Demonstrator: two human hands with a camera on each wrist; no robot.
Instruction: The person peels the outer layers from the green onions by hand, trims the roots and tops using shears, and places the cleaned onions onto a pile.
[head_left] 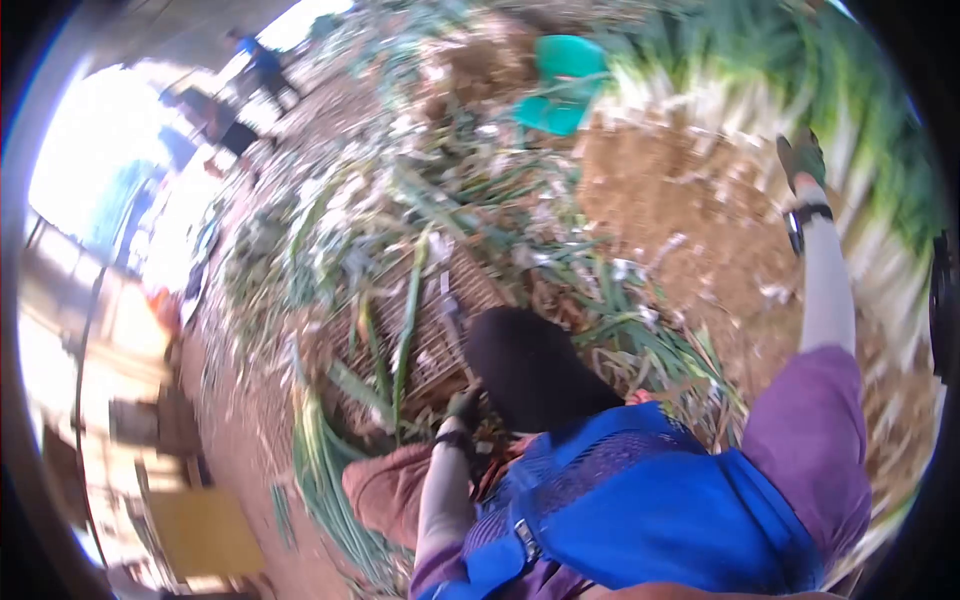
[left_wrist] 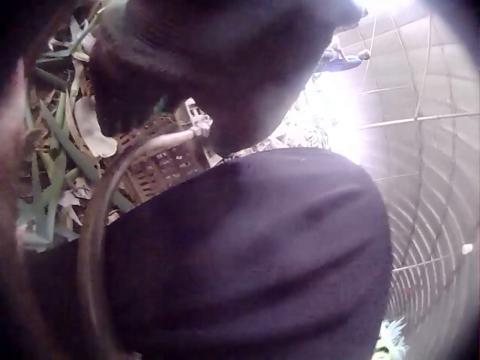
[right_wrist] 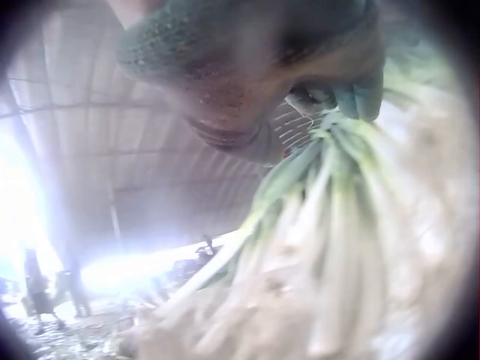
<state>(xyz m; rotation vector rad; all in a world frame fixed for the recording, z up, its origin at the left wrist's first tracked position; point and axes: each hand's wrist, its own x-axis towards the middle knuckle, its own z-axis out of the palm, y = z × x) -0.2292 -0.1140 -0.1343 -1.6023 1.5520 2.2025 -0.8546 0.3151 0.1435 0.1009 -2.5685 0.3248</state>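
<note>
My gloved right hand (head_left: 803, 160) reaches over the row of leeks (head_left: 850, 130), fingers and thumb spread apart in the head view. In the right wrist view its fingertips overlap the green part of several leeks (right_wrist: 330, 187), whose white stems fan toward the camera. My gloved left hand (head_left: 464, 405) is low beside my black-clad knee (head_left: 530, 360). A slim grey rod-like piece (head_left: 447, 295) extends from near that hand over a slatted crate (head_left: 465, 290). In the left wrist view a curved tube (left_wrist: 112, 172) ends in a pale fitting under the dark glove; I cannot tell whether the hand grips it.
Leek trimmings (head_left: 340, 230) cover the ground around the crate. A green plastic piece (head_left: 565, 85) lies beyond, near the brown soil-coloured surface (head_left: 650, 220). Long leek leaves (head_left: 325, 480) lie at my left. People (head_left: 262, 70) are at the far left, and a yellow panel (head_left: 205, 530) stands nearer.
</note>
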